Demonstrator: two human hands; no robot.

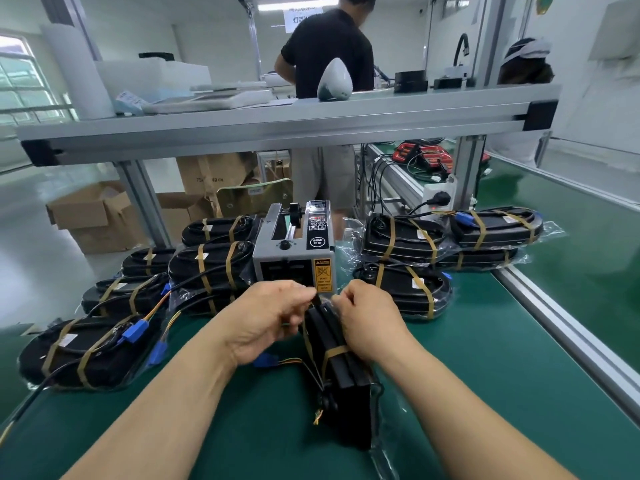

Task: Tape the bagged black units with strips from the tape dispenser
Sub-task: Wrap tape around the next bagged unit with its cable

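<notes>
Head view, bagged black unit, tan tape band

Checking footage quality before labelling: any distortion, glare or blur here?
Head view: wide-angle bows the shelf rail; window light glares off the glossy floor; the left hand, right hand, the bagged black unit they hold and the tape dispenser are sharp; the person behind is softer.

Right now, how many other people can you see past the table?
2. A person in a black shirt stands beyond the shelf, at centre. A person with a white head covering is at far right. Others may be hidden.
</notes>
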